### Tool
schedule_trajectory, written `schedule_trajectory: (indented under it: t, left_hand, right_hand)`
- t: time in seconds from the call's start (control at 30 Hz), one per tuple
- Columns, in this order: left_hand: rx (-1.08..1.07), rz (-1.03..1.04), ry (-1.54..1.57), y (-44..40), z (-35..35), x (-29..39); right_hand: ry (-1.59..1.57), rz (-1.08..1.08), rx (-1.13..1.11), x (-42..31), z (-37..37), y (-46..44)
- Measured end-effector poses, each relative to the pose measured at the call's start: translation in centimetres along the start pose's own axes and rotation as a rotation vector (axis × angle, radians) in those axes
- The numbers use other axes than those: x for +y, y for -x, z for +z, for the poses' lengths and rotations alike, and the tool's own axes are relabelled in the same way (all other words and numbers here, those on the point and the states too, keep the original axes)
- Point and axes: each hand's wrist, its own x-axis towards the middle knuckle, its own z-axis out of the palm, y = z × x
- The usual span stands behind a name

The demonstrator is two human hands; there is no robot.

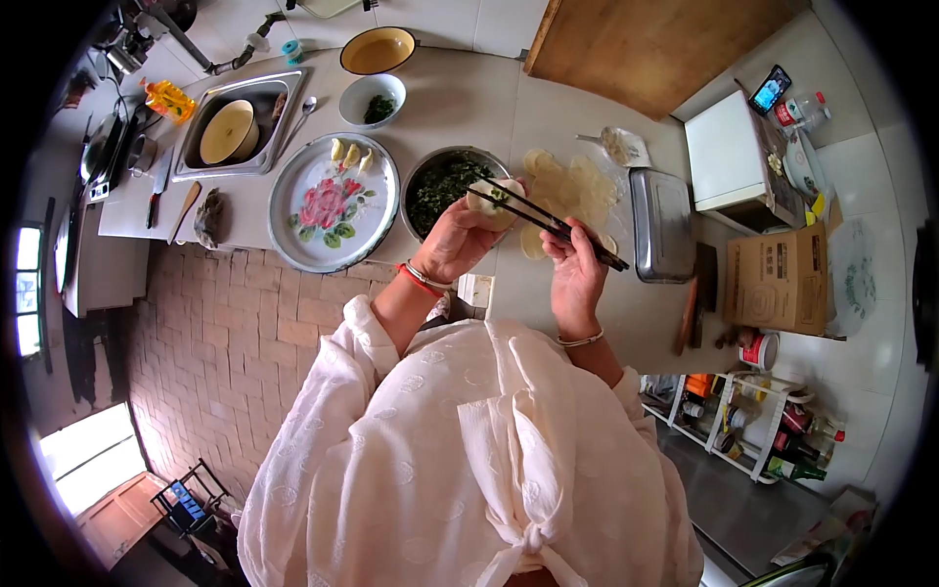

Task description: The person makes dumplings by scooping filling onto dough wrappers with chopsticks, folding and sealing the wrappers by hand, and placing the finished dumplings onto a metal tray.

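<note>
My left hand (458,242) holds a round dumpling wrapper (494,207) with a little green filling on it. In my right hand (579,274) is a pair of dark chopsticks (544,223), their tips at the filling. Just behind my left hand stands a metal bowl of chopped green filling (445,188). More wrappers (577,186) lie spread and overlapping on the counter beyond my right hand. To the left, a floral enamel tray (284,210) carries a few folded dumplings (352,157) near its far edge.
Behind the tray are a white bowl with greens (377,101) and a yellow enamel basin (378,51). A sink (207,112) with a pot, a knife (156,191) and a wooden spatula (184,212) sit left. A lidded metal box (662,227) and a cardboard carton (778,284) stand right.
</note>
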Motion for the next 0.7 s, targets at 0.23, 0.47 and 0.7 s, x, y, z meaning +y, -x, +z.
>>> schedule_trajectory:
  t: [0.23, 0.47, 0.7]
  left_hand:
    - [-0.074, 0.040, 0.053, -0.1, -0.2, -0.1]
    - [0.008, 0.069, -0.047, 0.4, -0.4, 0.5]
    - [0.120, 0.080, 0.016, 0.1, -3.3, 0.6]
  right_hand:
    - [-0.085, 0.103, 0.008, 1.4, -0.2, -0.5]
    - [0.080, 0.050, 0.044, -0.2, -0.4, 0.7]
    - [0.111, -0.026, 0.067, -1.6, -3.5, 2.0]
